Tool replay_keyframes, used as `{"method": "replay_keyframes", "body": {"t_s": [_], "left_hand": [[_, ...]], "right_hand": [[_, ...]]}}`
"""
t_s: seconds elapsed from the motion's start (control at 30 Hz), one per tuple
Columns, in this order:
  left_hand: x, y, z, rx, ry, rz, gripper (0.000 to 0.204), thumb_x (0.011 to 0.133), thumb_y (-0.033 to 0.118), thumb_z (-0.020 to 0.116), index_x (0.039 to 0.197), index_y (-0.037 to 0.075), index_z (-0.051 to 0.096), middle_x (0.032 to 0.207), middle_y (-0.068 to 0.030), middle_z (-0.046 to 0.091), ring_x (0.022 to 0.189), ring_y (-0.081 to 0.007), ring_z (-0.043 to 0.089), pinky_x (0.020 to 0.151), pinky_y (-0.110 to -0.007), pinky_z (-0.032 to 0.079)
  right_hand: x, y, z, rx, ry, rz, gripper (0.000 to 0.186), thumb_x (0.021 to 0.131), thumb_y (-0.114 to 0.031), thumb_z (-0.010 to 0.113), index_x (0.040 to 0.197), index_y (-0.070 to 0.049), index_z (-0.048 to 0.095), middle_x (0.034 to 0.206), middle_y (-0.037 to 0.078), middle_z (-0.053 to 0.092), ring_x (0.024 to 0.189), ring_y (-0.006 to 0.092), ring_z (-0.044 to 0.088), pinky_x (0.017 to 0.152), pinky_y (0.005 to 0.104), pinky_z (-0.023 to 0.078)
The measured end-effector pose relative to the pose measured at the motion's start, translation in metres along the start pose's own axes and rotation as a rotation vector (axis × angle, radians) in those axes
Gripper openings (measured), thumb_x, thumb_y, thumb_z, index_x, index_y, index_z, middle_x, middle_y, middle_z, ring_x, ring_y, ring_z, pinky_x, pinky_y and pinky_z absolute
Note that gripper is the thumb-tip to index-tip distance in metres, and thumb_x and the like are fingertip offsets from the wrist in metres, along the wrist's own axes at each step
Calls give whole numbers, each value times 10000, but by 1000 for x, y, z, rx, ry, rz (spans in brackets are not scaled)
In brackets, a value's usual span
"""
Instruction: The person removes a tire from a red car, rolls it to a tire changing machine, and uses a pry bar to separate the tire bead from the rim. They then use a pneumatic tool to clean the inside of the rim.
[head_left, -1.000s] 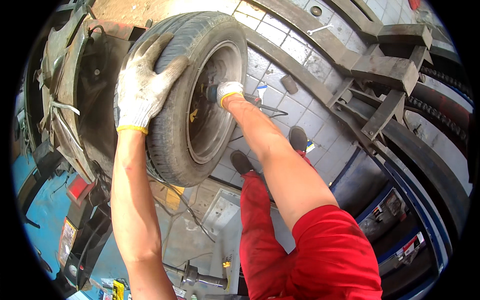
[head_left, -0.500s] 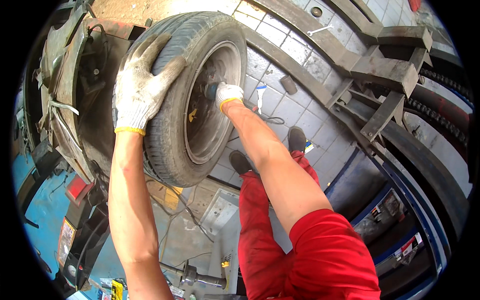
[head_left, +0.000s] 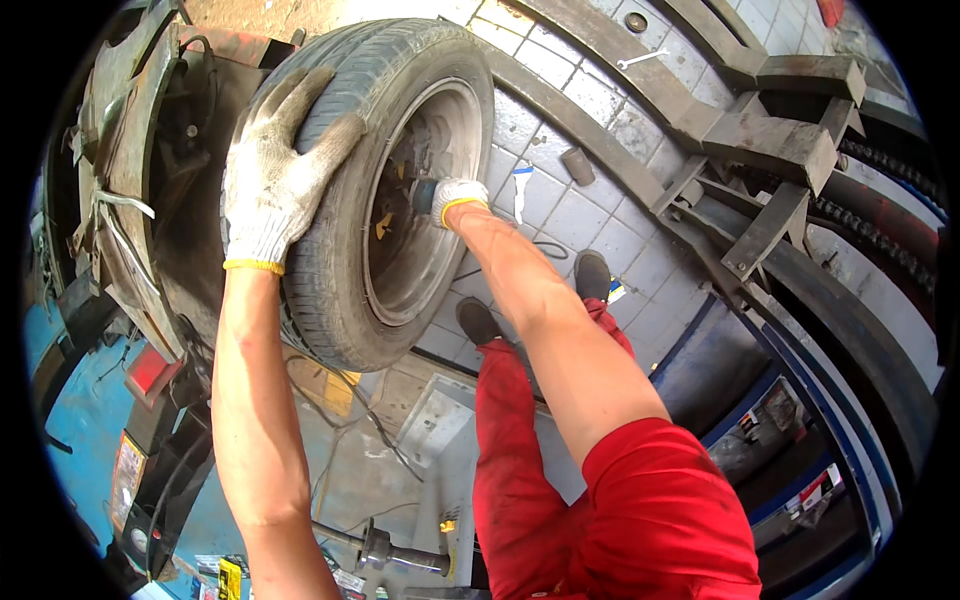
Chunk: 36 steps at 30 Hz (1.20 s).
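Note:
A car wheel stands upright in front of me, its tyre (head_left: 345, 270) worn and dusty, its metal rim (head_left: 458, 135) turned to the right. My left hand (head_left: 278, 170), in a dirty white knit glove with a yellow cuff, lies flat on the tread with fingers spread. My right hand (head_left: 461, 201), gloved alike, is closed round a hand-held tool with a dark blue, rounded body (head_left: 426, 197) and reaches into the hollow of the rim. The tool's working end and its exact kind are hard to make out. A yellow patch (head_left: 384, 226) shows inside the rim.
Rusty sheet-metal parts (head_left: 135, 180) crowd the wheel's left. A heavy steel frame (head_left: 770, 140) runs along the right, with an open-ended wrench (head_left: 643, 59) on it. On the tiles lie a blue-and-white scraper-like tool (head_left: 521, 192), a metal cylinder (head_left: 577, 166) and a dark cable (head_left: 548, 247).
My left hand and the tyre have shifted slightly left. My right hand keeps its hold on the tool inside the rim, with only a small shift.

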<state>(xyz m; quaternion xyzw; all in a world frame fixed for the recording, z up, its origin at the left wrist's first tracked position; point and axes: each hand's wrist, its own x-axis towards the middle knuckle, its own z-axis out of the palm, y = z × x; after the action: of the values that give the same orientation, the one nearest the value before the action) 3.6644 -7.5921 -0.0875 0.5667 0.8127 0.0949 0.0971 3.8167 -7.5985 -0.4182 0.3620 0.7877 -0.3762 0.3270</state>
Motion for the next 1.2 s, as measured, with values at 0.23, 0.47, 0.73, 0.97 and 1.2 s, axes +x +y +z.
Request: {"method": "replay_keyframes", "body": {"t_s": [0.23,0.47,0.73,0.97,1.2], "left_hand": [[-4,1,3,2,54,46,613,882,445,769,1392,110,711,1438,-198,658,1354,-389,590,1173,-466,437],[-15,-1,-1,-4,61,35,604,882,438,770,1389,115,712,1446,-191,653,1349,-389,589,1172,-468,437],[-18,0,-1,8,68,21,604,874,444,772,1391,138,714,1451,-178,653,1360,-396,577,1177,-476,430],[-21,0,-3,5,62,16,604,878,444,763,1390,128,712,1454,-188,648,1365,-399,572,1181,-477,426],[-26,-4,-3,13,66,23,615,874,446,762,1395,124,709,1468,-199,639,1368,-406,570,1182,-481,424]], "right_hand": [[16,-7,9,-80,49,56,404,980,-254,667,1323,-46,714,1244,181,778,1135,371,766,886,600,597],[-3,-2,3,24,63,53,405,960,-214,666,1300,5,686,1250,207,770,1157,338,762,921,520,607],[-12,-8,-5,18,52,86,458,952,-231,693,1335,17,665,1280,219,756,1181,366,750,942,511,606],[-18,-8,2,64,129,111,401,958,-215,665,1291,8,658,1200,214,779,1117,358,772,908,505,611],[-10,-8,16,79,170,96,352,1017,-187,597,1323,-24,659,1209,198,781,1106,370,775,860,520,619]]}}
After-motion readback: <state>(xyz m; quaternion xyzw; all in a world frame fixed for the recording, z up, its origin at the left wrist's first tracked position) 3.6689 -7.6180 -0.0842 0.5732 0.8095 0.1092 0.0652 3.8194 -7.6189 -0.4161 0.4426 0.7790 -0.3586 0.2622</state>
